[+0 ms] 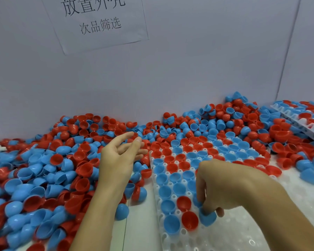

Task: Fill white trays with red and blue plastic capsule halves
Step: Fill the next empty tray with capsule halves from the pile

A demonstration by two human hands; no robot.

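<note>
A white tray (pixel 172 240) with round sockets lies in front of me, most of its far and middle sockets filled with red and blue capsule halves. My right hand (pixel 223 185) reaches down over the tray's near part and pinches a blue capsule half (pixel 208 217) at the tray surface, beside a red half (pixel 189 221). My left hand (pixel 120 156) hovers with relaxed, spread fingers over the loose pile (pixel 43 171) of red and blue halves to the left, holding nothing.
Loose halves cover the table from the left edge to the back wall. A second filled white tray (pixel 297 116) sits tilted at the far right. A paper sign (pixel 96 20) hangs on the grey wall. Bubble-textured white surface (pixel 243 238) lies at the near right.
</note>
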